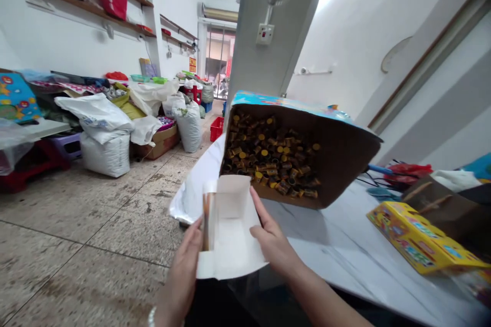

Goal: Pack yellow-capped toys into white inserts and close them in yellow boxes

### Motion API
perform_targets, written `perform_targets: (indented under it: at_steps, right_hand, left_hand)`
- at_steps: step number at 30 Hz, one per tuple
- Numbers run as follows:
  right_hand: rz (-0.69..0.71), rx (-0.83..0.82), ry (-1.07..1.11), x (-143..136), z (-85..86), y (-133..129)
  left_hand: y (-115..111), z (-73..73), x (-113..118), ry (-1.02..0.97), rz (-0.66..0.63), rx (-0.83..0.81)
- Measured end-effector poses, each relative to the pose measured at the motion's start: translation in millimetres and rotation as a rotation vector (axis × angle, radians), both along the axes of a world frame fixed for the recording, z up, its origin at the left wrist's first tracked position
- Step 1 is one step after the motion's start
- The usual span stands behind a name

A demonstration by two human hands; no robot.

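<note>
Fingers (262, 210) half-curled around white carton (236, 237)

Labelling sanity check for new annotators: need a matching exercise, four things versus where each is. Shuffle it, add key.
1. open white cardboard box
2. small brown-and-yellow cylinders
3. bright yellow printed carton
4. red plastic basket

A. on the speckled grey floor
B. inside the large brown-lined cardboard box
C. on the right part of the white marbled tabletop
D. held between left hand and right hand

Pairs: 1-D, 2-B, 3-C, 4-A
</note>
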State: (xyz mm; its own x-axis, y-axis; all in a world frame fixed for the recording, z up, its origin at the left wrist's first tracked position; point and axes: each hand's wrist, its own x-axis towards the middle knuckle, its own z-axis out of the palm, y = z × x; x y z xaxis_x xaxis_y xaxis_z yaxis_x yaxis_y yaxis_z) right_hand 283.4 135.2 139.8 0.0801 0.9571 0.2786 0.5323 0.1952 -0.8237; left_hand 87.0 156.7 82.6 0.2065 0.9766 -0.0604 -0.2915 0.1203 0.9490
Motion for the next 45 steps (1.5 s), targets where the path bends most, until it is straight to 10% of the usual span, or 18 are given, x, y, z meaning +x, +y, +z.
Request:
perform_targets:
  at_steps: [3, 7, 10, 14, 20, 26, 31, 40, 45]
  right_hand:
    - [0.12, 0.049, -0.093, 20, 6.6, 15]
    - [0.351, -0.076, 0.083, 59, 0.8, 53]
    - [0.381, -0.101, 0.161, 84, -1.9, 77]
    - [0.397, -0.116, 0.246, 101, -8.0, 91]
    - [0.254, -0.17, 0.438, 98, -32.2, 75]
    - [0.249, -0.277, 0.749, 65, -31.6, 45]
    - [0.392, -0.256, 0.507, 68, -31.7, 47]
    - [0.125, -0.097, -0.547, 144, 15.2, 85]
    - [-0.076, -0.202, -0.975, 185, 5.5, 109]
  left_hand:
    - [7, 2.5, 9, 0.054, 0.108, -0.1]
    - [7, -13.6, 27, 0.614, 0.513, 0.436]
    - [1, -25.9, 42, 0.726, 0.342, 0.695]
    - [8, -28.6, 53, 0.471, 0.066, 0.588]
    - [3, -16.8, 64, 0.228, 0.399, 0.137]
    - [-28, -18.5, 92, -0.739, -0.182, 0.131]
    - [-1, -2.1, 89, -1.091, -0.54, 0.112]
    - [19, 8.6, 88, -0.819, -0.534, -0.086]
    - [20, 8.6, 85, -0.659, -0.285, -0.15]
